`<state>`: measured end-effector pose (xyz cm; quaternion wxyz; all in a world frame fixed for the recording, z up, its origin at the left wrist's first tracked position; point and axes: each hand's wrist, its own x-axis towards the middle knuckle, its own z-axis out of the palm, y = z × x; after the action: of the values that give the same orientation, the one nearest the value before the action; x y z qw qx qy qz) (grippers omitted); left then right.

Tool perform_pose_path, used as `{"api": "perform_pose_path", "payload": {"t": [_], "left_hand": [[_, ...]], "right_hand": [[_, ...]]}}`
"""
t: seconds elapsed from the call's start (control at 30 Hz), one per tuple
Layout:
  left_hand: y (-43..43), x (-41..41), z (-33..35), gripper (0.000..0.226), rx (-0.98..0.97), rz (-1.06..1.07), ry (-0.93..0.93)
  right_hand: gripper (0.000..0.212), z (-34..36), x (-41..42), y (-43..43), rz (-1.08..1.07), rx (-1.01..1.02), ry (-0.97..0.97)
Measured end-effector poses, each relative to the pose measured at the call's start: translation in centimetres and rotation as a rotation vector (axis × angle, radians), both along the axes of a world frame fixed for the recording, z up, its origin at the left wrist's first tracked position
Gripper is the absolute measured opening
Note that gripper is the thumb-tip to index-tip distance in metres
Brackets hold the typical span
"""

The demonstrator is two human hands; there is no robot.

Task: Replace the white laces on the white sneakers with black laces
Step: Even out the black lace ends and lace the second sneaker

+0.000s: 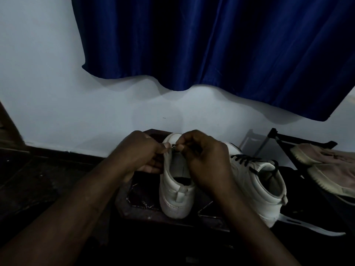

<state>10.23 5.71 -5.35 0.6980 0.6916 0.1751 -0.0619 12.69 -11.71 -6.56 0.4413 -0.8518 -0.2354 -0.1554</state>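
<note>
A white sneaker point(175, 189) stands heel toward me on a small dark stool point(138, 210). My left hand point(140, 156) grips its left side near the eyelets, thumb on the edge. My right hand point(203, 160) pinches a black lace tip point(173, 145) over the front eyelets. A second white sneaker point(259, 185) stands to the right, threaded with black laces point(247, 160). No white laces are visible.
A white wall with a blue curtain point(211, 45) rises behind the stool. A dark shoe rack point(284, 139) at the right holds pinkish shoes point(330, 166). A dark shoe with a white sole point(311, 225) lies by the second sneaker. The floor is dark.
</note>
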Motion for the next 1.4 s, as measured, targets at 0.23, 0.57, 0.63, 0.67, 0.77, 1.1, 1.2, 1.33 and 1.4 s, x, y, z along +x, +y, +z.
{"api": "perform_pose_path", "payload": {"t": [0.23,0.57,0.63,0.67,0.77,1.1,1.2,1.33,1.4], "left_hand": [[0.2,0.0,-0.6,0.022,-0.055,-0.004,-0.013],[0.5,-0.5,-0.9,0.044,-0.088,-0.038,-0.054],[0.6,-0.6,-1.0,0.047,-0.087,-0.05,-0.072],[0.6,-0.7,-1.0,0.045,-0.078,-0.051,-0.086],[0.9,-0.8,-1.1,0.035,-0.085,-0.046,-0.125],[1.0,-0.7,-1.4,0.015,-0.047,-0.067,-0.119],[1.0,-0.7,-1.4,0.015,-0.046,-0.065,-0.117],[1.1,-0.8,-1.3,0.015,-0.045,-0.068,-0.111],[1.0,-0.8,-1.2,0.015,-0.031,-0.062,-0.118]], "right_hand": [[0.014,-0.3,0.4,0.7,-0.009,-0.188,-0.1],[0.028,-0.9,0.6,1.0,-0.005,-0.099,-0.029],[0.028,-0.8,0.4,1.0,0.006,-0.097,-0.03],[0.028,-0.8,0.4,1.0,0.006,-0.095,-0.03],[0.023,-0.9,0.3,1.0,0.002,-0.078,-0.026],[0.021,-1.0,0.7,1.0,0.021,-0.093,0.013],[0.022,-1.2,0.7,0.9,0.039,-0.062,0.028],[0.028,-1.5,0.8,0.9,0.029,-0.016,0.044],[0.03,-1.6,0.9,0.8,0.005,-0.027,0.037]]}}
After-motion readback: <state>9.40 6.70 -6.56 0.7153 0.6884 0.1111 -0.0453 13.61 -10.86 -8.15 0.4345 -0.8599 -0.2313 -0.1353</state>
